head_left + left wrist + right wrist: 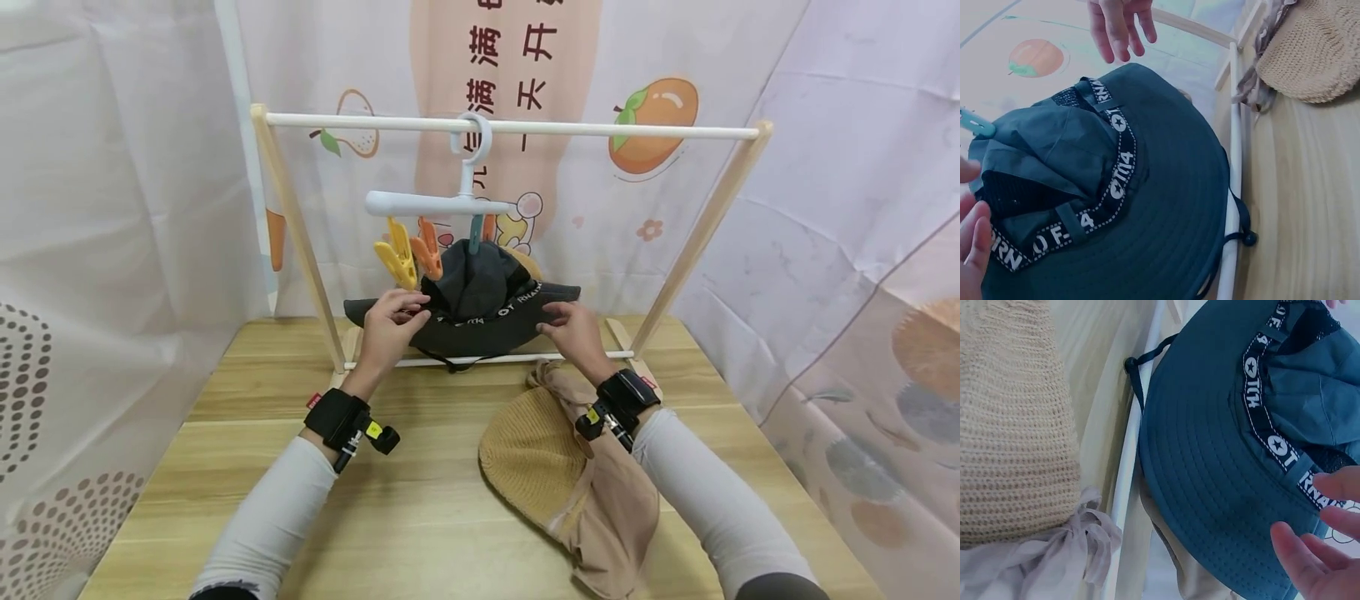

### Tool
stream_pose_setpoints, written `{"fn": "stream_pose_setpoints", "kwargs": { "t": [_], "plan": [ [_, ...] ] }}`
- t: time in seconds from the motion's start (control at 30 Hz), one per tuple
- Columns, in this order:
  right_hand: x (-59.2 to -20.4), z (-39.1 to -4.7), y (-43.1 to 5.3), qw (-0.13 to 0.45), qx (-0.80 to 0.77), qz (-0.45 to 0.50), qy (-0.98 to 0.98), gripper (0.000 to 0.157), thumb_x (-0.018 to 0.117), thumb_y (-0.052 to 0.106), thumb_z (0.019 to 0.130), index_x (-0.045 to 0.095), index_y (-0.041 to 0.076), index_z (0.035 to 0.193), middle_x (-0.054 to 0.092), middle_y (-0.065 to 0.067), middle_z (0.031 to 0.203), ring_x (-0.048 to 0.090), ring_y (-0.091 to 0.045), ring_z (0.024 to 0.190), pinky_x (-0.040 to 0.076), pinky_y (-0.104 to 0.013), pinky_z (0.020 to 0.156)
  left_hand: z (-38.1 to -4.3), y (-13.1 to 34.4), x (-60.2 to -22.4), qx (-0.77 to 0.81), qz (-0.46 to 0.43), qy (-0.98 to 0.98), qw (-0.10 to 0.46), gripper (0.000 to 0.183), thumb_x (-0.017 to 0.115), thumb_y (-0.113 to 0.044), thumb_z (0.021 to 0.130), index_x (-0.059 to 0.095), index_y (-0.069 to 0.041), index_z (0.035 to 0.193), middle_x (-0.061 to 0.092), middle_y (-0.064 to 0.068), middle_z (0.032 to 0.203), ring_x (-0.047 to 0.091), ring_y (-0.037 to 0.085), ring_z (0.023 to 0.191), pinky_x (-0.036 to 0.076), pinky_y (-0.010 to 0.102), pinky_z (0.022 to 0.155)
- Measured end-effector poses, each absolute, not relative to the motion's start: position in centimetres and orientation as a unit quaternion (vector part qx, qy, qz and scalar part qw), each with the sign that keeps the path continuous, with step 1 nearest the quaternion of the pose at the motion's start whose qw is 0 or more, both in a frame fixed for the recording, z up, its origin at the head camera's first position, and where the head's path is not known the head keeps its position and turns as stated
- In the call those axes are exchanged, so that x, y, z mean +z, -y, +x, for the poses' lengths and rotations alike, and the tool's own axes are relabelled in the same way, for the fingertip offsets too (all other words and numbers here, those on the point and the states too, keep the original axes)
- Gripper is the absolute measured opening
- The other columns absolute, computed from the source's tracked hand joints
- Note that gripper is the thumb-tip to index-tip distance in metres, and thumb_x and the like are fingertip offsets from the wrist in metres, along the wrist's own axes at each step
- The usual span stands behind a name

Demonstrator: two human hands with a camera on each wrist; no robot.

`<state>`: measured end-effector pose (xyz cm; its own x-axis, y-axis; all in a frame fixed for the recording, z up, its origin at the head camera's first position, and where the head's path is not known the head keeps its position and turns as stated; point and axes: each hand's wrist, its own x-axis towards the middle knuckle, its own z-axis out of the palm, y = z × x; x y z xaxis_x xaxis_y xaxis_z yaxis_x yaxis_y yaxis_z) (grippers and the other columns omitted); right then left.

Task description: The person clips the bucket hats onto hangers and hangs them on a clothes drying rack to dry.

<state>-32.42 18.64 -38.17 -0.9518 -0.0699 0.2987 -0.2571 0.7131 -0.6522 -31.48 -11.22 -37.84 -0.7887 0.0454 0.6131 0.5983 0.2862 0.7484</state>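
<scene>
A dark wide-brimmed sun hat (480, 329) with a lettered band hangs by its crown from a teal clip (476, 234) on a white hanger (420, 204). My left hand (390, 327), fingers loosely bent, is at the left side of the brim below the yellow clip (399, 254) and the orange clip (427, 250). At the right side of the brim my right hand (573, 333) has its fingers parted, with nothing between them. In the left wrist view the hat's drawstring (1244, 215) droops past the rack's lower rod.
The hanger hooks on the top rod (637, 130) of a wooden rack. A tan knitted hat (532, 450) with a beige fabric tie (618, 508) lies on the table (420, 500) at the right front. Behind the dark hat, part of a tan hat (1188, 562) shows. Printed curtains surround the table.
</scene>
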Motion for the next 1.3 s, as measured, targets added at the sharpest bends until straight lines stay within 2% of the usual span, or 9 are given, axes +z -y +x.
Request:
{"fn": "stream_pose_setpoints", "kwargs": {
  "t": [0.07,0.17,0.37,0.57,0.8,1.07,1.3],
  "plan": [
    [-38.2,-32.1,-18.8,0.109,0.37,0.081,0.919,0.037,0.067,0.014,0.085,0.06,-0.002,0.118,0.056,-0.024,0.112,0.058,-0.036,0.099,0.052,-0.047,0.081,-31.4,11.0,-38.0,-0.553,-0.223,0.768,0.234,0.021,0.068,-0.002,0.082,0.068,0.003,0.103,0.059,0.023,0.111,0.057,0.035,0.093,0.051,0.053,0.079],
    [-38.3,-31.6,-18.9,0.096,0.369,0.075,0.922,0.035,0.066,0.015,0.085,0.061,0.0,0.116,0.058,-0.023,0.114,0.058,-0.036,0.1,0.051,-0.048,0.082,-32.3,11.2,-39.4,-0.539,-0.241,0.778,0.215,0.021,0.068,-0.007,0.083,0.069,-0.001,0.103,0.061,0.019,0.11,0.057,0.03,0.093,0.052,0.05,0.078],
    [-39.4,-30.3,-18.7,0.082,0.36,0.104,0.923,0.031,0.064,0.018,0.087,0.064,0.0,0.112,0.063,-0.022,0.11,0.06,-0.032,0.095,0.053,-0.046,0.078,-31.8,11.3,-41.1,-0.513,-0.244,0.801,0.189,0.018,0.067,-0.01,0.085,0.069,-0.003,0.102,0.063,0.012,0.104,0.058,0.023,0.092,0.053,0.044,0.077],
    [-40.1,-29.0,-18.6,0.076,0.362,0.121,0.921,0.028,0.064,0.018,0.087,0.065,-0.001,0.108,0.063,-0.023,0.107,0.06,-0.033,0.092,0.052,-0.047,0.078,-31.4,11.3,-42.3,-0.503,-0.244,0.81,0.175,0.019,0.067,-0.012,0.085,0.069,-0.005,0.103,0.067,0.012,0.099,0.061,0.02,0.087,0.054,0.042,0.075],
    [-39.9,-28.2,-18.2,0.067,0.365,0.121,0.921,0.029,0.064,0.02,0.088,0.064,0.001,0.11,0.063,-0.022,0.107,0.059,-0.031,0.092,0.051,-0.046,0.078,-30.9,11.1,-42.3,-0.504,-0.234,0.815,0.166,0.02,0.067,-0.011,0.085,0.069,-0.003,0.102,0.067,0.013,0.099,0.061,0.022,0.089,0.054,0.045,0.076],
    [-40.2,-27.4,-18.1,0.07,0.356,0.142,0.921,0.028,0.063,0.018,0.088,0.064,-0.003,0.108,0.064,-0.018,0.099,0.061,-0.026,0.086,0.053,-0.043,0.071,-30.6,10.7,-43.4,-0.504,-0.22,0.823,0.144,0.018,0.067,-0.012,0.085,0.07,-0.008,0.103,0.066,0.012,0.099,0.059,0.022,0.09,0.053,0.043,0.077],
    [-40.8,-26.2,-18.1,0.056,0.341,0.139,0.928,0.023,0.06,0.022,0.091,0.065,0.005,0.107,0.064,-0.011,0.097,0.059,-0.021,0.084,0.051,-0.038,0.069,-30.6,10.3,-44.5,-0.503,-0.226,0.822,0.142,0.019,0.067,-0.007,0.084,0.07,-0.004,0.103,0.066,0.014,0.098,0.061,0.023,0.088,0.054,0.043,0.075]
  ]
}}
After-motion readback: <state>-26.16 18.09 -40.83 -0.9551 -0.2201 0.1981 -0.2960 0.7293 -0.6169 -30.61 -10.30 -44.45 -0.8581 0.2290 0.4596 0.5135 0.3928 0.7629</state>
